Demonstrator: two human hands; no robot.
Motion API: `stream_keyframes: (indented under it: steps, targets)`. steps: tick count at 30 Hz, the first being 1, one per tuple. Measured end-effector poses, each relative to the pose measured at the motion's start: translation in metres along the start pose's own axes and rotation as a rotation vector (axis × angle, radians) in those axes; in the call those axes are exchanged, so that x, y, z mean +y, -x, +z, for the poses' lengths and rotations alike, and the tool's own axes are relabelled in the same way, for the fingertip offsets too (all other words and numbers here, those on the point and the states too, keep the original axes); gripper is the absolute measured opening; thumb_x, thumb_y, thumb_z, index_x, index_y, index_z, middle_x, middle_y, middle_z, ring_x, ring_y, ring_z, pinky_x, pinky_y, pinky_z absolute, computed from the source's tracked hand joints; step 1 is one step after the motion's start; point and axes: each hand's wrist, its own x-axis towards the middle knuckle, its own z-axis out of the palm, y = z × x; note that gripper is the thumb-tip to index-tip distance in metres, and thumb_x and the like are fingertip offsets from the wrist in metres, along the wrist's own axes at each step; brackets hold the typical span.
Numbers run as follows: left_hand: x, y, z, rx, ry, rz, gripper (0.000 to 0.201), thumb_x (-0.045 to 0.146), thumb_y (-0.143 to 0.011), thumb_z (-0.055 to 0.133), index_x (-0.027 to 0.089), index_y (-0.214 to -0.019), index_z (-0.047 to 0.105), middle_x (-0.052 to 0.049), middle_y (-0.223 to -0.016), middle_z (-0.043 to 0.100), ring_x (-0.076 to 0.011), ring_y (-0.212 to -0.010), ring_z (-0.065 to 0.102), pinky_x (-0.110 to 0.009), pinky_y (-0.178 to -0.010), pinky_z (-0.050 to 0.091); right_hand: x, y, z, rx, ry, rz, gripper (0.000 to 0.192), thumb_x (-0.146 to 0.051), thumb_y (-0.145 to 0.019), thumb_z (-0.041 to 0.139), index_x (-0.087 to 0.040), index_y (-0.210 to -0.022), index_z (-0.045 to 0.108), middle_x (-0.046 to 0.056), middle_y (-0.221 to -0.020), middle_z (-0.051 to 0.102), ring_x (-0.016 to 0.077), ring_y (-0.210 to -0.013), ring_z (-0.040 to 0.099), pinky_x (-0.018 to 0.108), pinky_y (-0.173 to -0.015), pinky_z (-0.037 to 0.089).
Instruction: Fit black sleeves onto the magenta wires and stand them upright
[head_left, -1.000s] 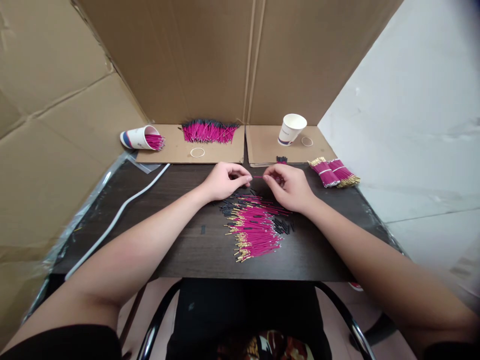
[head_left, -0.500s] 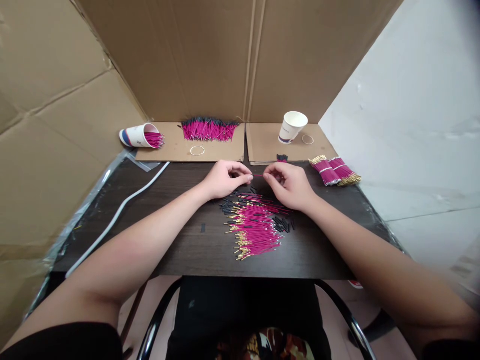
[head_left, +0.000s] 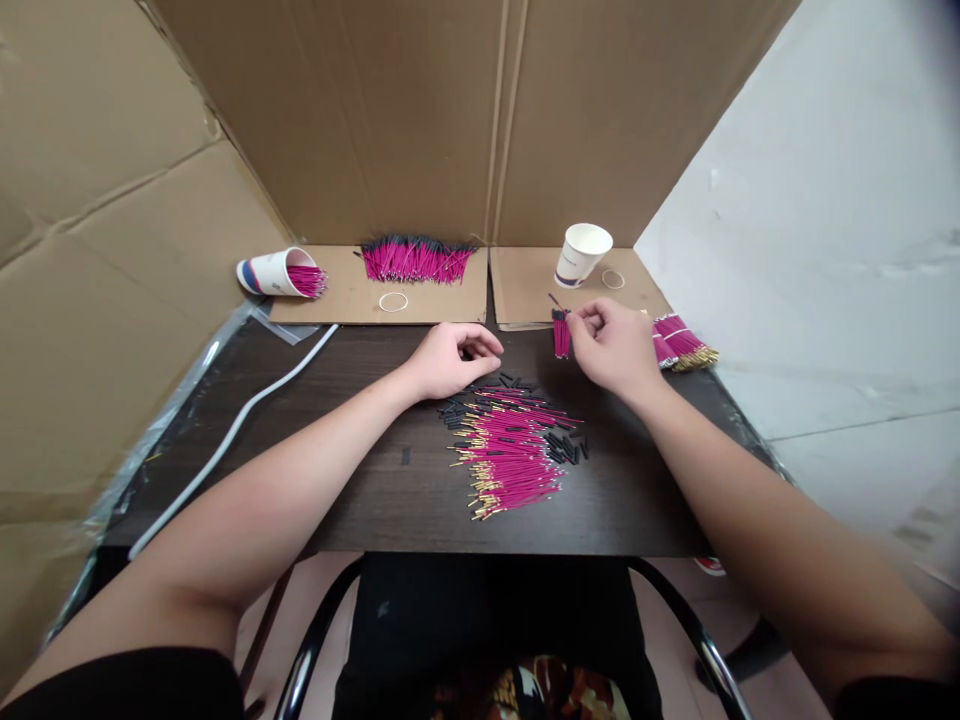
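My right hand (head_left: 611,345) pinches one thin pink wire with a black sleeve (head_left: 556,301) on its far end, held just above a small row of sleeved pink wires (head_left: 560,335). My left hand (head_left: 456,358) rests half curled on the dark table, its thumb and fingers slightly apart with nothing visible between them. Nearer me lies a spread of pink wires (head_left: 517,460) with gold tips to the left and silvery ends to the right. Loose black sleeves (head_left: 566,447) are scattered at its right side, and more lie near my left hand.
On cardboard at the back lie many sleeved pink wires (head_left: 416,260), a tipped paper cup (head_left: 264,274) holding wires, an upright paper cup (head_left: 583,255) and two rubber bands (head_left: 393,302). Banded wire bundles (head_left: 684,342) sit at right. A white cable (head_left: 240,425) runs along the left.
My right hand has moved right and away from me with the wire, parting from my left hand, which stays nearly in place. The small row of wires now shows more fully.
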Motion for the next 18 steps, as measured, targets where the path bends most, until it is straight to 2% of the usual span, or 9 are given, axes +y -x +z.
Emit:
stream_keyframes:
  steps: [7, 15, 18]
  targets:
    - [0.001, -0.001, 0.0, 0.002, -0.022, -0.001, 0.016, 0.028, -0.088, 0.084, 0.017, -0.1, 0.083, -0.009, -0.093, 0.083, -0.0209, -0.087, 0.076, -0.037, -0.086, 0.059, 0.011, -0.008, -0.005, -0.076, 0.309, 0.131, 0.017, -0.033, -0.1, 0.069, -0.022, -0.087, 0.071, 0.015, -0.08, 0.075, 0.0385, -0.085, 0.072, 0.048, -0.082, 0.054]
    - [0.003, 0.0, 0.0, -0.005, -0.03, -0.009, 0.014, 0.026, -0.089, 0.084, 0.017, -0.099, 0.083, -0.009, -0.092, 0.083, -0.0205, -0.087, 0.075, -0.037, -0.088, 0.06, 0.008, -0.012, -0.006, -0.195, 0.513, 0.216, 0.022, -0.031, -0.101, 0.065, -0.016, -0.092, 0.079, 0.025, -0.095, 0.077, 0.046, -0.1, 0.075, 0.052, -0.085, 0.057]
    - [0.003, 0.0, 0.0, -0.005, -0.035, -0.008, 0.015, 0.026, -0.089, 0.084, 0.016, -0.099, 0.083, -0.009, -0.093, 0.083, -0.0206, -0.087, 0.075, -0.037, -0.087, 0.059, 0.008, -0.013, -0.005, -0.247, 0.532, 0.228, 0.024, -0.031, -0.101, 0.064, -0.016, -0.091, 0.08, 0.026, -0.096, 0.077, 0.0457, -0.1, 0.075, 0.052, -0.083, 0.057]
